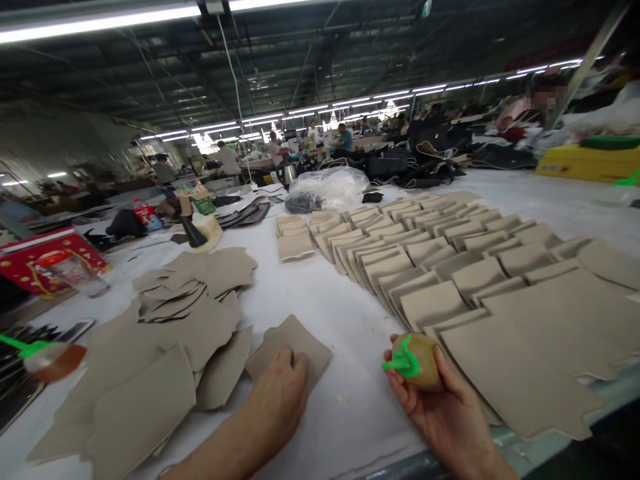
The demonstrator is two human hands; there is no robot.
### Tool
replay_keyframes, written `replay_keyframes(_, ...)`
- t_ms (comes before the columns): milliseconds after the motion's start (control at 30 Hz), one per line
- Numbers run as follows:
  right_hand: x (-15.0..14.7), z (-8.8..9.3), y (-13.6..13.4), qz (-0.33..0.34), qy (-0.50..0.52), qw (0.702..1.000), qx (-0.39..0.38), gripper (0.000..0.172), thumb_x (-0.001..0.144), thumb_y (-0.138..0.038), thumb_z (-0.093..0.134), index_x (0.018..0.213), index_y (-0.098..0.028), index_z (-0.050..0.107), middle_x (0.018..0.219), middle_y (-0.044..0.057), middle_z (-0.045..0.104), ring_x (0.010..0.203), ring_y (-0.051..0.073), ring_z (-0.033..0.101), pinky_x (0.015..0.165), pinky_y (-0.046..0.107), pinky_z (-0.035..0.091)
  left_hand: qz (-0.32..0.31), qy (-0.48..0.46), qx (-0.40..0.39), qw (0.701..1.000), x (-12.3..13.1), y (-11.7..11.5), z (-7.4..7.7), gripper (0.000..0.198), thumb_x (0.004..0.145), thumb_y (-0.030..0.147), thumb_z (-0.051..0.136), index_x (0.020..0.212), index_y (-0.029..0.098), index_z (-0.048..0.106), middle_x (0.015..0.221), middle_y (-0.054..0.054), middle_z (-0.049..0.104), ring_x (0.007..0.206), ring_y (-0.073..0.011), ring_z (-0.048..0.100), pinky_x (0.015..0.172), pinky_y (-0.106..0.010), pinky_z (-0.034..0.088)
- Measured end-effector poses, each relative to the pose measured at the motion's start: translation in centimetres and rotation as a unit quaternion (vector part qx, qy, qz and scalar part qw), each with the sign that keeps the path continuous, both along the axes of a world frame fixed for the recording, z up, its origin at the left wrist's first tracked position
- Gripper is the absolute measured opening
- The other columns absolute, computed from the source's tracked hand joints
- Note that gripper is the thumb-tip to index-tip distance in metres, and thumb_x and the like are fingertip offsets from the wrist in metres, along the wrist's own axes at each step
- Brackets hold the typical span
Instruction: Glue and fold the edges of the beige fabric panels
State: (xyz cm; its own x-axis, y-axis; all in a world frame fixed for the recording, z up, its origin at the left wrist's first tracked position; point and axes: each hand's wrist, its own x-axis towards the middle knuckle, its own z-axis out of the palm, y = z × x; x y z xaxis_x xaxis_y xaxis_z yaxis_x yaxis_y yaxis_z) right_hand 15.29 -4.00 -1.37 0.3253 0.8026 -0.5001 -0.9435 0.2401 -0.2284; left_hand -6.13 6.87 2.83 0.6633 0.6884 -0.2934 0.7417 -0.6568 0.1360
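Note:
My right hand is wrapped round a squat glue bottle with yellowish-brown contents and a bright green nozzle pointing left. My left hand has its fingers bent down on a single beige leather-like piece lying flat on the white table; its fingertips are partly hidden. To the left of that hand spreads a loose heap of similar beige pieces. Beyond and beside my right hand, many beige pieces lie overlapping in long rows, several with a bent-up edge.
A second bottle with a green nozzle is at the left edge, near a red box and a clear cup. Clear plastic bags lie at the back. A yellow box stands far right. Several people work in the distance.

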Motion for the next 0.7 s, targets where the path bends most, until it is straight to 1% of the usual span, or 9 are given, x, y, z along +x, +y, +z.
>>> replay_keyframes(100,0.0,-0.1,0.0,0.000,-0.011,1.000,0.007,0.044,0.051,-0.024,0.087,0.091,-0.017,0.070,0.090,0.010,0.073,0.072,0.029,0.069,0.058,0.037,0.060,-0.006,0.011,0.012,1.000,0.4,-0.3,-0.2,0.030,0.076,0.009,0.046,0.105,0.015,0.052,0.107,-0.011,0.050,0.097,-0.0220,0.050,0.089,-0.035,0.042)
replay_keyframes(200,0.0,-0.2,0.0,0.000,-0.012,1.000,0.009,0.042,0.053,-0.024,0.087,0.091,-0.016,0.070,0.090,0.010,0.073,0.073,0.029,0.069,0.057,0.037,0.060,0.012,0.029,0.027,0.999,0.9,-0.7,-0.1,0.035,0.072,0.007,0.047,0.105,0.012,0.053,0.106,-0.013,0.051,0.098,-0.0239,0.050,0.090,-0.036,0.042)
replay_keyframes(267,0.1,-0.3,-0.1,0.003,-0.014,1.000,0.011,0.041,0.055,-0.025,0.086,0.091,-0.016,0.070,0.089,0.010,0.073,0.073,0.028,0.069,0.058,0.037,0.060,0.019,0.031,0.026,0.999,1.1,-0.8,0.0,0.034,0.072,0.008,0.047,0.106,0.012,0.054,0.107,-0.013,0.051,0.098,-0.0248,0.051,0.090,-0.037,0.042)
replay_keyframes(433,0.1,-0.4,-0.4,0.009,-0.022,0.999,0.024,0.042,0.058,-0.025,0.085,0.096,-0.015,0.070,0.093,0.010,0.073,0.075,0.028,0.069,0.059,0.037,0.061,0.006,0.028,0.013,1.000,1.0,-0.5,0.4,0.032,0.074,0.009,0.046,0.105,0.012,0.055,0.107,-0.012,0.052,0.097,-0.0240,0.052,0.090,-0.036,0.043)
replay_keyframes(567,0.1,-0.6,-0.4,0.008,-0.026,0.999,0.031,0.039,0.063,-0.027,0.082,0.097,-0.016,0.069,0.095,0.010,0.072,0.077,0.028,0.069,0.060,0.038,0.061,0.002,0.039,0.012,0.999,1.1,-0.3,0.5,0.032,0.075,0.009,0.045,0.106,0.011,0.055,0.107,-0.013,0.053,0.097,-0.0248,0.053,0.090,-0.037,0.044)
replay_keyframes(700,0.1,-0.5,-0.4,0.010,-0.021,0.999,0.024,0.040,0.062,-0.027,0.082,0.098,-0.016,0.069,0.094,0.010,0.072,0.077,0.028,0.068,0.059,0.039,0.061,0.017,0.058,0.020,0.998,1.7,-0.5,0.5,0.034,0.075,0.007,0.047,0.108,0.011,0.055,0.110,-0.014,0.052,0.100,-0.0245,0.053,0.091,-0.036,0.044)
